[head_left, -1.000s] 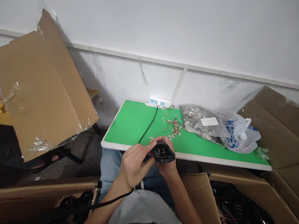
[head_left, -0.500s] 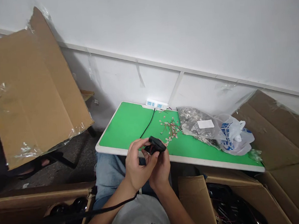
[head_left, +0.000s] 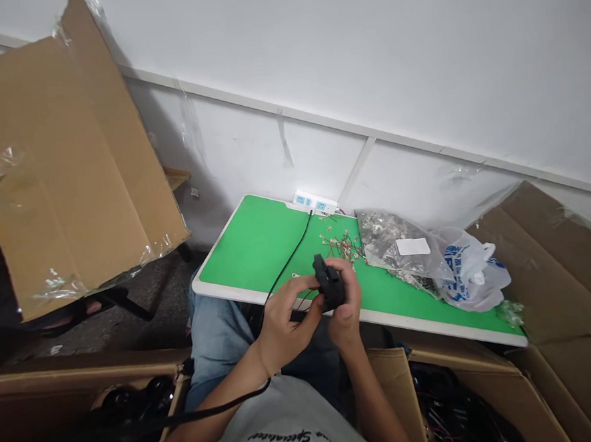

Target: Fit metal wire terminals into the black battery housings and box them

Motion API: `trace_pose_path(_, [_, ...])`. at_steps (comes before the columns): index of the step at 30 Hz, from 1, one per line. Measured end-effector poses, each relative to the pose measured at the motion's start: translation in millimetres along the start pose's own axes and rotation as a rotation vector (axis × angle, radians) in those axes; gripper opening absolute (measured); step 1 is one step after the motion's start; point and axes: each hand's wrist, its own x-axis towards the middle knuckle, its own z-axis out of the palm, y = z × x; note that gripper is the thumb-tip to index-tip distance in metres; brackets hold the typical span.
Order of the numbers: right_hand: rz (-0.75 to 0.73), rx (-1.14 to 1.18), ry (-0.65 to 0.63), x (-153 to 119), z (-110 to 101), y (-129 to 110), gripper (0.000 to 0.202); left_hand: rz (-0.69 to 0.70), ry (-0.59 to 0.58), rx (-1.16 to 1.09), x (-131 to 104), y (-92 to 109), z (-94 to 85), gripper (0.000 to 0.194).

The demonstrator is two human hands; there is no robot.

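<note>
A small black plastic part is held up between my two hands above the table's front edge. My right hand wraps round its right side, fingers behind and thumb in front. The thumb and forefinger of my left hand close on its left side. Thin dark wires show between those fingers; where they end is hidden. Beyond the hands, small pieces with red and dark wires lie scattered on the green table top. A black cord runs down behind my left hand.
A white power strip lies at the table's back edge. To the right are a clear bag of small metallic parts and a white plastic bag. Open cartons of black parts flank my legs, left and right. Large cardboard stands left.
Both hands have moved slightly right with the black part, which is now turned more upright. My left fingers have shifted to its left side, where thin wires now show.
</note>
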Motion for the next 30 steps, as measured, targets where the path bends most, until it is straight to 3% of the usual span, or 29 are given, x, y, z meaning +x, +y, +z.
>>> trace_pose_path(3, [0.014,-0.035,0.025,-2,1,3,0.082,-0.002,-0.016,-0.012,8,9,-2.3,0.021])
trace_pose_path(6, [0.204,0.207,0.134,-9,10,-1,0.072,0.013,0.023,0.021,16,15,-2.7,0.018])
trace_pose_path(9, [0.352,0.455,0.118,-11,14,-13,0.069,0.048,0.061,0.073,18,15,-1.1,0.019])
trace_pose_path(12, [0.415,0.633,0.085,-3,12,-27,0.073,0.072,0.012,0.083,15,11,1.7,0.019])
trace_pose_path(14, [0.422,0.694,0.153,3,12,-31,0.074,0.048,-0.002,0.071,14,7,4.3,0.018])
trace_pose_path(19, [0.516,0.757,0.315,8,25,-31,0.066,-0.021,0.058,0.078,16,2,10.1,0.009])
trace_pose_path(30, [0.608,0.733,0.384,19,39,-33,0.066,-0.055,0.091,0.043,25,-6,13.2,0.008])
